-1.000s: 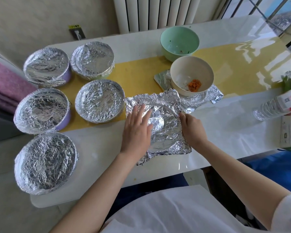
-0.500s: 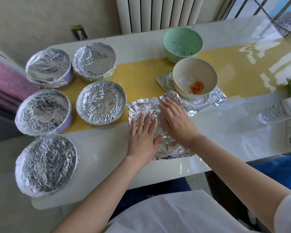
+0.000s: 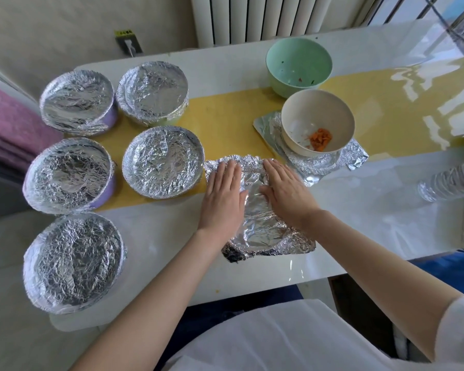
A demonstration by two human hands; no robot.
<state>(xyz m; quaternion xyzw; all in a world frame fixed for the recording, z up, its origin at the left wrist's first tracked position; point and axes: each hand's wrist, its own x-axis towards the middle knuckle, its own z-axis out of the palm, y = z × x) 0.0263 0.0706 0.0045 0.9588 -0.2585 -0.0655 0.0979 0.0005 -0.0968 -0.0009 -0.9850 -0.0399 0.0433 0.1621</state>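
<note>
A crumpled sheet of aluminium foil (image 3: 260, 223) lies flat on the white table (image 3: 359, 223) in front of me, with a round dent in its middle. My left hand (image 3: 223, 194) presses flat on the foil's left half, fingers straight and pointing away. My right hand (image 3: 287, 191) presses flat on its right half, fingers straight too. Both hands reach the foil's far edge.
Several foil-covered bowls (image 3: 162, 162) stand to the left. A beige bowl (image 3: 318, 123) with orange bits sits on another foil sheet (image 3: 319, 164) at the right, a green bowl (image 3: 299, 65) behind it. A plastic bottle (image 3: 447, 180) lies at the far right edge.
My right hand came from the foil's right edge onto its top. Both hands then slid forward to the far edge, spread side by side, flattening the sheet.
</note>
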